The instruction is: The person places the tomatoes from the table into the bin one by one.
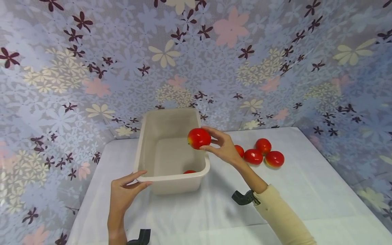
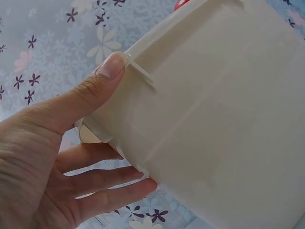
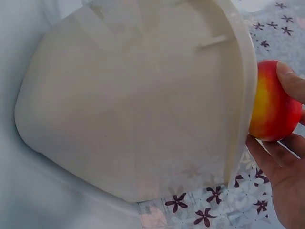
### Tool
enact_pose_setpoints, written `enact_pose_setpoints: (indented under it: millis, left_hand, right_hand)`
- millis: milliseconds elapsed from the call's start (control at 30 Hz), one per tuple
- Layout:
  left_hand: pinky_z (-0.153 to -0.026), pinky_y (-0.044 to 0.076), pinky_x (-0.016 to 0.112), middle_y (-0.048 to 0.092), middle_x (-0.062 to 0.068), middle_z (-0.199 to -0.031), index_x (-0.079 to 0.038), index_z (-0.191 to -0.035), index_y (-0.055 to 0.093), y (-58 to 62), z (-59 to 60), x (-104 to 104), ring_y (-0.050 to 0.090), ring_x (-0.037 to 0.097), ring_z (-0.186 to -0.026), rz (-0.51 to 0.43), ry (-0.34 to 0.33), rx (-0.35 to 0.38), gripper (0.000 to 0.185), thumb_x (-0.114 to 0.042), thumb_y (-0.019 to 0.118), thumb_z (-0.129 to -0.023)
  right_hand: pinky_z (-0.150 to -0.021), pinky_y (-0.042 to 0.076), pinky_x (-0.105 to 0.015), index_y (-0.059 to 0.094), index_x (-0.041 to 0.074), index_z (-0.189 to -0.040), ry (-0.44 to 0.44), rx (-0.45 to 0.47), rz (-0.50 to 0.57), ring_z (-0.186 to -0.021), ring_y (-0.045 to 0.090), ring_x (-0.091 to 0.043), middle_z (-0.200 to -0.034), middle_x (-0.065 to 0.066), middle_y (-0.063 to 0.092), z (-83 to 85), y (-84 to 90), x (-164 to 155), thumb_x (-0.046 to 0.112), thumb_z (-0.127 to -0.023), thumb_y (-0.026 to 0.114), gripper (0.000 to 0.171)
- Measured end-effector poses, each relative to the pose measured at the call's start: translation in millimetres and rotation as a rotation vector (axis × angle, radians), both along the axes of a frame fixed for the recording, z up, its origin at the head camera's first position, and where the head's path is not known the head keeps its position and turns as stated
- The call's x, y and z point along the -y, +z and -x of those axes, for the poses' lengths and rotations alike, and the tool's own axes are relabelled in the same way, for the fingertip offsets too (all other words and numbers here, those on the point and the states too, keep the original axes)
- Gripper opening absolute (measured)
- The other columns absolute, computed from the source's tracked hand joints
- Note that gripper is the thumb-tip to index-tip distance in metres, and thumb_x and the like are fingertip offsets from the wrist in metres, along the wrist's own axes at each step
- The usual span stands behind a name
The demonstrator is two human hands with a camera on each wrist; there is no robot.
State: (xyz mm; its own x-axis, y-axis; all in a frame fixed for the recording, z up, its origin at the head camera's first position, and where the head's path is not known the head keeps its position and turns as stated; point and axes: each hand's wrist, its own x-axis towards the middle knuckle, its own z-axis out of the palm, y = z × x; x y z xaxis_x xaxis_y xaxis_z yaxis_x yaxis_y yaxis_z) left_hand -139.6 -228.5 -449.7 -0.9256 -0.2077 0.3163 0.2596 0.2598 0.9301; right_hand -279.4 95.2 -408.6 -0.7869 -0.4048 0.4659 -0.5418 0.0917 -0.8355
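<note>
In the head view, a pale bin [image 1: 176, 185] stands on a white-covered table [image 1: 309, 190], its mouth facing up and its long axis running away from the person toward a flowered backdrop [image 1: 165, 54]; the near wall hides most of a red piece [image 1: 190, 172] inside; four red fruits [image 1: 253, 157] sit grouped on the table to the right, the nearest to the bin partly covered by the right hand [image 1: 223, 144]; that hand grasps a red fruit [image 1: 199, 138] between thumb and fingers, at the bin's right rim, its yellowish end pointing left and down, its longer axis lying across; the left hand [image 1: 122, 194] pinches the rim at the near left corner.

In the left wrist view, thumb and fingers spread about the bin's edge; a sliver of red [image 2: 181, 4] shows past the rim.

In the right wrist view, the bin's wall fills the middle and its rim overlaps the held fruit's edge; the yellow side faces the bin, the longer axis stands near upright; whether fruit and rim touch I cannot tell.
</note>
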Motion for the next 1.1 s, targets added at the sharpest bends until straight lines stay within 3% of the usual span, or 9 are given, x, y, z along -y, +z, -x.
enact_pose_setpoints:
  millis: [167, 267, 400, 600, 867, 1100]
  left_hand:
    - [-0.066, 0.06, 0.023, 0.073, 0.016, -0.108, 0.0, -0.101, 0.076, -3.2, -3.6, -1, 0.073, 0.011, -0.072, 0.007, 0.003, 0.016, 0.035, -0.001, 0.087, -0.067]
    - [-0.066, 0.06, 0.024, 0.074, 0.004, -0.105, 0.0, -0.102, 0.076, -5.6, -7.4, -2, 0.073, 0.01, -0.074, 0.005, -0.001, 0.031, 0.036, -0.002, 0.087, -0.068]
    - [-0.066, 0.06, 0.024, 0.074, -0.003, -0.103, 0.0, -0.102, 0.076, -5.1, -8.8, -1, 0.073, 0.01, -0.072, -0.003, 0.008, 0.044, 0.036, -0.002, 0.087, -0.068]
    - [-0.064, 0.06, 0.024, 0.07, 0.021, -0.109, 0.001, -0.103, 0.075, -0.8, -2.6, 0, 0.073, 0.011, -0.071, 0.004, -0.01, 0.026, 0.036, -0.002, 0.086, -0.069]
    - [-0.064, 0.06, 0.023, 0.07, 0.023, -0.108, 0.001, -0.102, 0.075, -2.2, 1.4, -2, 0.073, 0.008, -0.071, 0.012, -0.025, -0.018, 0.035, 0.001, 0.086, -0.068]
    - [-0.067, 0.059, 0.022, 0.069, 0.02, -0.114, 0.0, -0.104, 0.075, -2.2, -0.2, 1, 0.073, 0.008, -0.074, 0.027, -0.01, 0.027, 0.037, -0.001, 0.086, -0.069]
  right_hand:
    - [-0.097, 0.053, -0.031, 0.054, 0.004, -0.137, -0.003, -0.009, -0.029, -0.123, 0.058, -0.029, -0.137, -0.014, 0.058, -4.2, -4.4, 6, 0.002, -0.08, 0.078, 0.063]
    - [-0.102, 0.05, -0.034, 0.055, 0.004, -0.136, -0.019, -0.007, -0.048, -0.124, 0.057, -0.028, -0.135, -0.015, 0.059, -10.2, -6.4, 9, 0.001, -0.079, 0.078, 0.061]
    - [-0.108, 0.043, -0.05, 0.055, -0.002, -0.134, -0.025, -0.016, -0.065, -0.126, 0.054, -0.033, -0.133, -0.02, 0.06, -21.7, 5.4, 17, -0.003, -0.079, 0.077, 0.059]
    - [-0.11, 0.039, -0.057, 0.055, -0.006, -0.132, -0.018, -0.019, -0.093, -0.126, 0.053, -0.037, -0.132, -0.022, 0.06, -25.6, 19.6, 23, -0.003, -0.079, 0.076, 0.057]
    - [-0.114, 0.027, -0.062, 0.046, -0.006, -0.139, 0.005, -0.039, -0.103, -0.135, 0.044, -0.037, -0.138, -0.025, 0.054, -23.0, 17.8, 20, -0.004, -0.08, 0.075, 0.066]
    - [-0.114, 0.03, -0.059, 0.049, -0.005, -0.138, -0.032, -0.044, -0.123, -0.137, 0.042, -0.035, -0.14, -0.022, 0.053, -23.0, 16.2, 14, 0.0, -0.08, 0.077, 0.065]
